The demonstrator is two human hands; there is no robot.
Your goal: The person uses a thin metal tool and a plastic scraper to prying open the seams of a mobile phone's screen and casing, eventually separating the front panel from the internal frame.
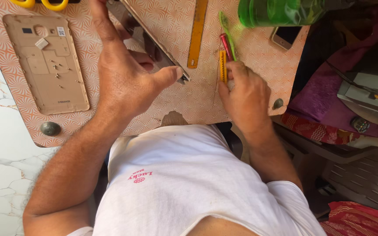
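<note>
My left hand (123, 74) grips a phone body (152, 37) tilted on its edge above the patterned board (184, 100), thumb pressed at its near corner. My right hand (246, 94) rests on the board, its fingers closed on a small yellow tool (223, 65). Right beside that tool lie a red-handled screwdriver (225, 45) and a green tool (225, 24). The phone's gold back cover (44, 65) lies flat at the board's left, with several tiny screws and a small chip on it.
A yellow ruler (197, 32) lies on the board near the phone. A green bottle (281, 11) and another phone (285, 36) sit at the far right corner. Yellow scissor handles (40, 3) show at top left. Cloth and plastic furniture crowd the right; marble floor lies left.
</note>
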